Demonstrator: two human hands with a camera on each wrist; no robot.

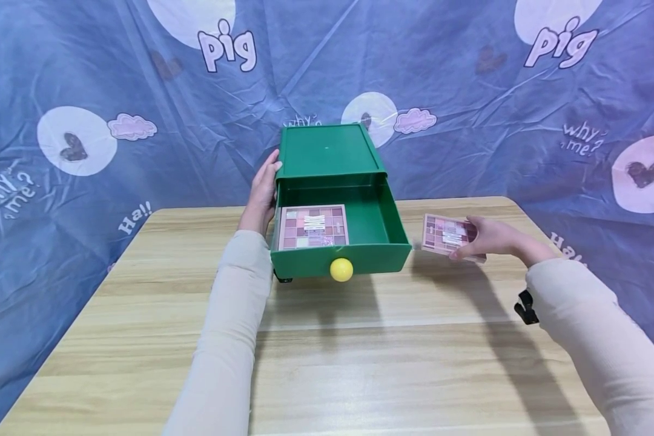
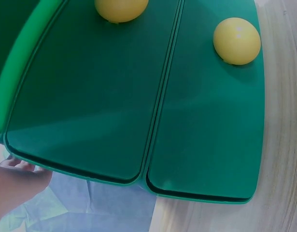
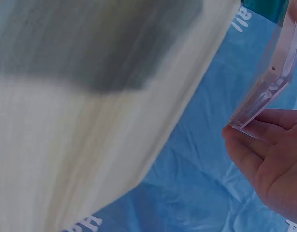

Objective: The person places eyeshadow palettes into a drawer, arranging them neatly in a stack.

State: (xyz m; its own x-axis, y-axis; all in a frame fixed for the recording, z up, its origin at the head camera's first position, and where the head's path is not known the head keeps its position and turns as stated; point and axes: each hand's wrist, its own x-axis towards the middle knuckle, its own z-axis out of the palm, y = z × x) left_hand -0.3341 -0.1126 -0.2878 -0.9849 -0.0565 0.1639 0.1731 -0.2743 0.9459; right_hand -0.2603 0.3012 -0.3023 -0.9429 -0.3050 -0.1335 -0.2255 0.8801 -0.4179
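Observation:
A green drawer box stands at the table's far side, its top drawer pulled out by a yellow knob. An eyeshadow palette lies in the drawer's left part. My left hand rests along the box's left side; its fingers show at the edge of the green front in the left wrist view. Right of the drawer, above the table, my right hand pinches a second eyeshadow palette by its right end, thumb on the near edge. The right wrist view shows this palette edge-on.
Two more yellow knobs sit on the green drawer fronts in the left wrist view. The wooden table carries the box. A blue printed cloth hangs behind and beside the table. A small black clip shows under the right sleeve.

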